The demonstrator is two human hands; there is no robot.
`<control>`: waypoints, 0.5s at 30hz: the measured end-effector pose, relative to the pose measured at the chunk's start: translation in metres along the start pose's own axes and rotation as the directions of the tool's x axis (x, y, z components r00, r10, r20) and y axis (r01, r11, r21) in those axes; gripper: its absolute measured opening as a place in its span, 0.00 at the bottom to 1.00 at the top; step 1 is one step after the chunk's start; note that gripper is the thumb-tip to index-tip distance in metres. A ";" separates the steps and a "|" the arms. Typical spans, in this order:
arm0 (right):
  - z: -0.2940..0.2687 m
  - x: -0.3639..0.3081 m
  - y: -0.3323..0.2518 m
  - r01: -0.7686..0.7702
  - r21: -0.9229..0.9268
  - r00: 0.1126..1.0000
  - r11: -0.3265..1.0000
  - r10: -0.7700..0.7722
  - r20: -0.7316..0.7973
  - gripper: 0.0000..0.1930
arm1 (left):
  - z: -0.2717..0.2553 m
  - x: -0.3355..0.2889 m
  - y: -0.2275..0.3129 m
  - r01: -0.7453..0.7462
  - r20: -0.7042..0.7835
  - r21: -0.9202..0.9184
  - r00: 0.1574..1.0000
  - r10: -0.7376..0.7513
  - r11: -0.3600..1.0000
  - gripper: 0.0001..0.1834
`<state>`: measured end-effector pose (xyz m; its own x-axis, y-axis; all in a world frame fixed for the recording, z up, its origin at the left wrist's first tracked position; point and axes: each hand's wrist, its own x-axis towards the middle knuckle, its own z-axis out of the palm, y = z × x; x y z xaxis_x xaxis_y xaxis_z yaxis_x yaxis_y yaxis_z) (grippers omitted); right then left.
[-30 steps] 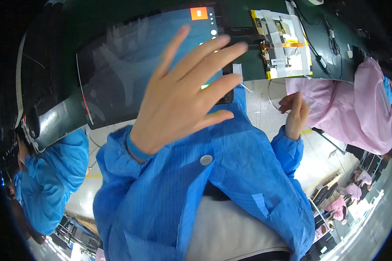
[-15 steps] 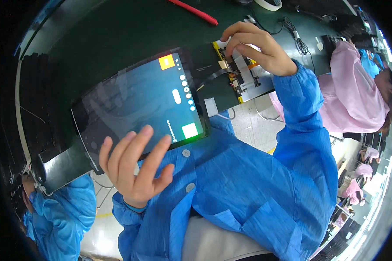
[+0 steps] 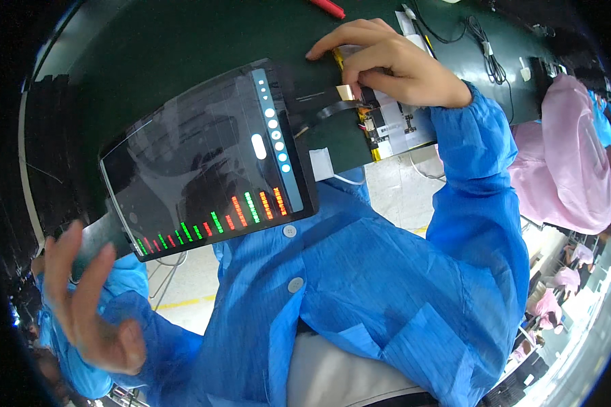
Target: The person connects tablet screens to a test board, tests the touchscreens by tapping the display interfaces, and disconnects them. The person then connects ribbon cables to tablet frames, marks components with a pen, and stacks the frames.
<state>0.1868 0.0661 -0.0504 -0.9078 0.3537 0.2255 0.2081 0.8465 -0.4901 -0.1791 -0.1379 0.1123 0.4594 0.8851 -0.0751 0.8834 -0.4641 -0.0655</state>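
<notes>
Showing red and green marks, the screen lies at ten o'clock on the worktop and seems already powered; a dark ribbon runs toward it from the board, between one and two o'clock. The right hand bends over the board, hiding part of it; whether its fingers pinch anything, or any joining remains, I cannot tell. The left hand, at eight o'clock, hangs spread and empty. A cable coil lies at two o'clock, a red rod at twelve.
</notes>
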 end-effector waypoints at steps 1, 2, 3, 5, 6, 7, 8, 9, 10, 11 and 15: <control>0.001 0.001 0.001 0.010 0.007 1.000 1.000 -0.010 0.003 0.14 | -0.015 0.006 -0.005 -0.065 0.070 0.041 0.996 0.062 0.997 0.35; 0.003 0.001 0.002 0.020 0.015 1.000 1.000 -0.021 0.006 0.15 | -0.027 0.013 -0.008 -0.130 0.085 0.103 0.989 0.121 0.986 0.36; 0.004 0.001 0.003 0.031 0.022 0.999 0.999 -0.032 0.008 0.16 | -0.039 0.020 -0.012 -0.091 0.151 -0.008 0.984 0.092 0.996 0.37; 0.007 0.001 0.004 0.022 0.024 1.000 0.999 -0.022 -0.008 0.16 | -0.049 0.042 -0.018 -0.103 0.157 -0.172 0.979 0.131 0.980 0.38; 0.007 0.002 0.004 0.017 0.024 1.000 1.000 -0.017 -0.017 0.16 | -0.049 0.051 -0.017 -0.060 0.124 -0.322 0.987 0.104 0.945 0.35; 0.008 0.003 0.004 0.039 -0.007 0.999 0.999 -0.039 -0.033 0.15 | -0.045 0.062 -0.013 -0.059 0.025 -0.331 0.997 0.071 0.942 0.32; 0.008 0.004 0.003 0.060 -0.039 0.997 0.997 -0.062 -0.049 0.15 | -0.047 0.076 -0.012 -0.108 0.084 -0.253 0.988 0.133 0.961 0.36; 0.008 0.005 0.003 0.080 -0.072 0.994 0.994 -0.085 -0.063 0.15 | -0.046 0.089 -0.006 -0.134 0.114 -0.197 0.981 0.159 0.971 0.37; 0.007 0.006 0.002 0.120 -0.059 0.988 0.991 -0.126 -0.095 0.10 | -0.046 0.105 0.001 -0.164 0.144 -0.141 0.972 0.184 0.976 0.39; 0.006 0.007 0.001 0.161 -0.048 0.978 0.986 -0.166 -0.126 0.07 | -0.045 0.116 0.014 -0.207 0.139 -0.076 0.966 0.216 0.975 0.38; -0.001 0.009 -0.007 0.120 0.081 0.988 0.989 -0.111 -0.111 0.07 | -0.023 0.168 0.056 -0.450 0.034 -0.024 0.892 0.450 0.893 0.27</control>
<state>0.1780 0.0634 -0.0436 -0.8792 0.2998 0.3704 0.0673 0.8476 -0.5264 -0.0501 -0.0149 0.1191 0.8044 0.5795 -0.1306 0.5844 -0.8115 -0.0013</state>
